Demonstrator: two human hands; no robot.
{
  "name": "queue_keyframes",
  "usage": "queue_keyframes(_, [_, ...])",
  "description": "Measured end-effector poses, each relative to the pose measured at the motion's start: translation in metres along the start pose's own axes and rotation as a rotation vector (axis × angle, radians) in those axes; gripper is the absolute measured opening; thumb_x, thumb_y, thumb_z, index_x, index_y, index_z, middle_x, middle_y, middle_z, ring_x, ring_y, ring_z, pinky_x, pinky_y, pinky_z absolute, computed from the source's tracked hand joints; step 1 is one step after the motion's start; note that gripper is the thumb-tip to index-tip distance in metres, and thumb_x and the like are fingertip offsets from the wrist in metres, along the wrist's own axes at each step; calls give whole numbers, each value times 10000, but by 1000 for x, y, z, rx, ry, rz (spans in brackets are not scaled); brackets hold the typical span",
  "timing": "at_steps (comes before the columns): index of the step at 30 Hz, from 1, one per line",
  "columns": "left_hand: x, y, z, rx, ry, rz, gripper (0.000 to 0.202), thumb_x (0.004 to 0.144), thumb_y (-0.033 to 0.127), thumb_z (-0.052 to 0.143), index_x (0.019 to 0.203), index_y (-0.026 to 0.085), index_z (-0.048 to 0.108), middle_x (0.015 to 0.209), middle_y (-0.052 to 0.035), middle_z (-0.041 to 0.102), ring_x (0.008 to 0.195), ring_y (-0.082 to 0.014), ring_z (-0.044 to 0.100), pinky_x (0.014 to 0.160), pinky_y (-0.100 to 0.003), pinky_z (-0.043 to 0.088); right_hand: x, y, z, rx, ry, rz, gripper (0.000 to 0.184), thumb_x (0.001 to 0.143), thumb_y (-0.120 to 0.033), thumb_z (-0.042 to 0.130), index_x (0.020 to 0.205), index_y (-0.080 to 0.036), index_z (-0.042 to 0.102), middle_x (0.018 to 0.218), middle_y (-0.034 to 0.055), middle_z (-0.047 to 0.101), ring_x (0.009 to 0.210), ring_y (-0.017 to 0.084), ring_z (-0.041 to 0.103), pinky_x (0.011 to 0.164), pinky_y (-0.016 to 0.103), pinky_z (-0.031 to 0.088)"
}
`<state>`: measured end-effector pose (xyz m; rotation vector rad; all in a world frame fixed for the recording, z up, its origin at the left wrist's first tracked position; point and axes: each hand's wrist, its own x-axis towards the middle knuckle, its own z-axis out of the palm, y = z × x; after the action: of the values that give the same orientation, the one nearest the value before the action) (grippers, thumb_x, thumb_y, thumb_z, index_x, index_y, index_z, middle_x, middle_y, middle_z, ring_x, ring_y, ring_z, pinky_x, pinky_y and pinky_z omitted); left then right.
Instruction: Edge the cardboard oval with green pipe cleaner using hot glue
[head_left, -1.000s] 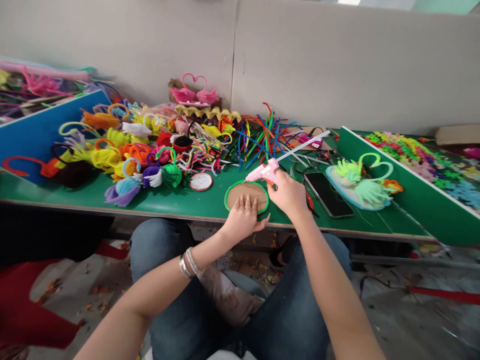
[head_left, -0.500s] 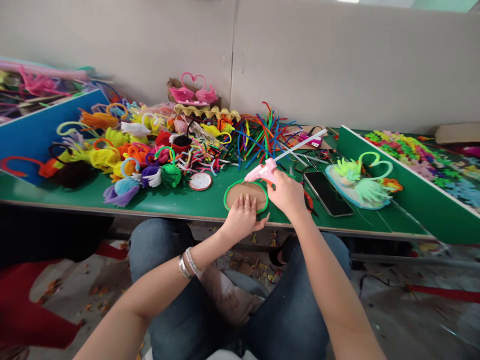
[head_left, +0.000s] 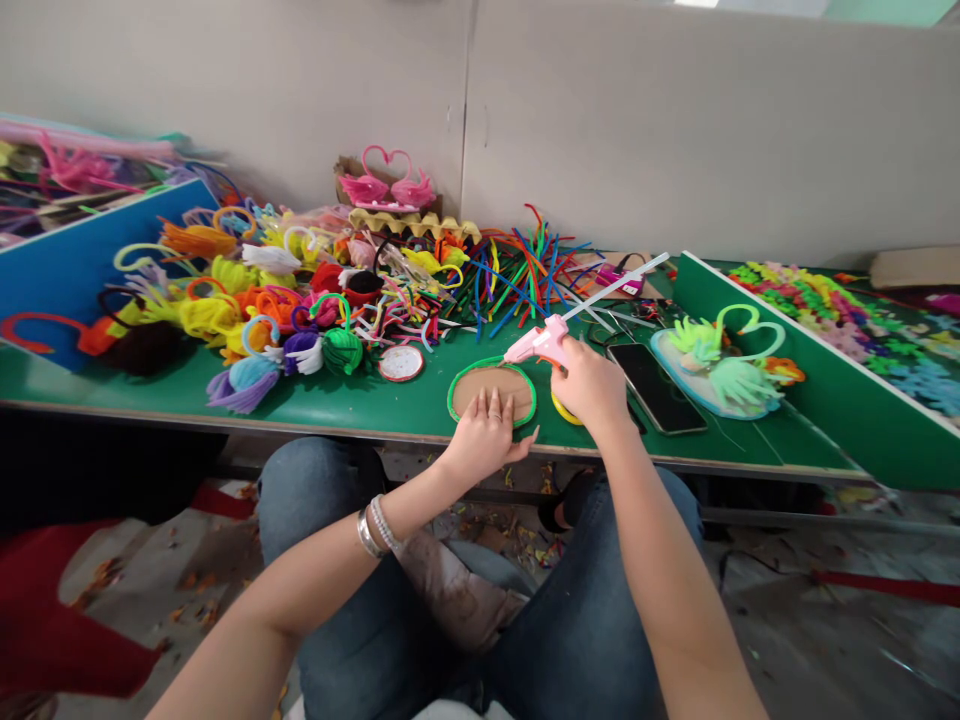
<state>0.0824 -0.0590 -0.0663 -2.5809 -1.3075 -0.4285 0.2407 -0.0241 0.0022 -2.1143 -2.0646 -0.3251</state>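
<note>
My right hand (head_left: 594, 388) is wrapped round the handle of a pink glue gun (head_left: 538, 343), which has a long pale glue stick (head_left: 619, 284) poking out of its back. The gun's nozzle points left, at the far edge of an oval piece of brown cardboard (head_left: 480, 385) rimmed with a green pipe cleaner (head_left: 452, 402). With fingers stretched out, my left hand (head_left: 486, 435) lies flat on the near part of this oval. Below my right hand a yellow ring-shaped part (head_left: 564, 410) shows, mostly hidden.
Pipe-cleaner swans (head_left: 259, 375) crowd the left, loose pipe cleaners (head_left: 517, 275) the back. A round white lid (head_left: 400, 363) sits left of the oval. On the right lie a phone (head_left: 656, 387), a green swan pair (head_left: 739, 365) and a green divider (head_left: 817, 385).
My right hand has moved the glue gun a little to the right along the oval's far rim. The yellow ring-shaped part has come into view. My left hand stays put.
</note>
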Motion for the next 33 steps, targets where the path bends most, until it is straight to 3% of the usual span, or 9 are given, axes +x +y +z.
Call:
queue_keyframes(10, [0,0,-2,2,-14,2,617,889,481,424,1243,-5,564,1223,-288,570,1139,-370,571,941,-430,479,1,1,0,17,-32,-19,320,843,-357,505,1092,-157,513,1031,115,661,897,256,631,617,296,386])
queue_keyframes(24, [0,1,-1,-31,-20,-16,614,884,468,441,1251,-12,548,1237,-295,556,1161,-368,556,949,-440,473,0,-4,-1,21,-51,-55,334,853,-215,450,1177,-148,494,1037,121,652,890,248,625,628,295,391])
queue_keyframes(33, [-1,1,2,-51,-7,-26,602,876,459,457,1251,-4,543,1243,-291,558,1171,-364,550,953,-445,465,-1,-1,-2,31,-40,-29,364,852,-207,427,1202,-145,505,1038,131,650,889,257,621,640,304,392])
